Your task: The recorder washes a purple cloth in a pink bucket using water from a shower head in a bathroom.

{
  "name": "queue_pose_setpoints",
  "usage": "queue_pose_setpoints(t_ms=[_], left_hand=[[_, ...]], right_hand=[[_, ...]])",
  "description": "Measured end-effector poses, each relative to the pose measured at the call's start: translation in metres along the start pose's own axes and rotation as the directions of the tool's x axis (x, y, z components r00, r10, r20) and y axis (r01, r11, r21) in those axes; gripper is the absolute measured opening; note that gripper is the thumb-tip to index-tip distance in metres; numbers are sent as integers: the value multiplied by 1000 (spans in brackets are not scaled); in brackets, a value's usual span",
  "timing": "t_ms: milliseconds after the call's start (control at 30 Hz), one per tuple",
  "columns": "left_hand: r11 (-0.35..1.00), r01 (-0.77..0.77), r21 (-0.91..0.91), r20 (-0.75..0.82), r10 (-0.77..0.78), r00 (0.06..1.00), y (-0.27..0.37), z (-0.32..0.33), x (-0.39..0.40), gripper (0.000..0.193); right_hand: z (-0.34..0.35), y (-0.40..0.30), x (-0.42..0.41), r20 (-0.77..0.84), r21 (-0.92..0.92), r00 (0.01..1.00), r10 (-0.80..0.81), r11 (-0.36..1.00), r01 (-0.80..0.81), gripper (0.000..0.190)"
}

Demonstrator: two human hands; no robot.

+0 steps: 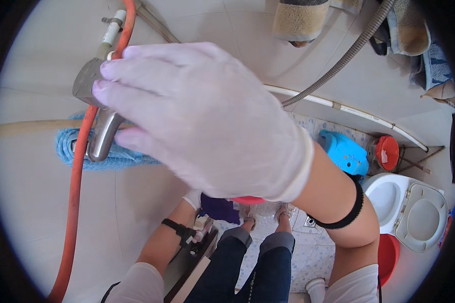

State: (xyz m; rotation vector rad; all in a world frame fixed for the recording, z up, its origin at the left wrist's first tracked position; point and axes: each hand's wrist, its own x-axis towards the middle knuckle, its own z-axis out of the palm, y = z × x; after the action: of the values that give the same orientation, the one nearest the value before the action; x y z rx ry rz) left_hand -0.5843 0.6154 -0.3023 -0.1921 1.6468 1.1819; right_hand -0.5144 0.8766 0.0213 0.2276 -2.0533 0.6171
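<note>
My right hand (208, 117), in a thin whitish glove, stretches across the middle of the view. Its fingertips lie against the grey metal lever (86, 81) of a wall faucet, with the thumb lower down beside the metal spout (105, 136). The palm side is hidden, so its grip cannot be made out. Lower down, my left hand (192, 199), also gloved, is mostly covered by the right one. A dark purple cloth (220, 209) hangs from it, and its fingers are out of sight. Part of a red plastic item (248, 200) shows beneath my right wrist.
An orange hose (76, 181) runs past the faucet. Behind the spout is a blue towel (66, 146). A grey corrugated hose (341, 57) crosses the upper right. Along the right are a blue plastic stool (343, 151), a red-lined bin (387, 153), a toilet (386, 193) and a red basin (387, 257).
</note>
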Motion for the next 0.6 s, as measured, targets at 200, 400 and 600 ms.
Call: queue_pose_setpoints(t_ms=[200,400,600], left_hand=[[585,212,783,-270,13,963,-24,-26,40,74],[180,225,958,-231,15,973,-25,-5,84,67],[153,192,969,-205,78,976,-20,-11,90,59]], right_hand=[[5,29,-182,-123,-119,815,567,807,-579,23],[55,40,-462,-181,-531,-126,975,-205,-822,59],[86,29,-459,-121,-605,-388,914,-378,-701,53]])
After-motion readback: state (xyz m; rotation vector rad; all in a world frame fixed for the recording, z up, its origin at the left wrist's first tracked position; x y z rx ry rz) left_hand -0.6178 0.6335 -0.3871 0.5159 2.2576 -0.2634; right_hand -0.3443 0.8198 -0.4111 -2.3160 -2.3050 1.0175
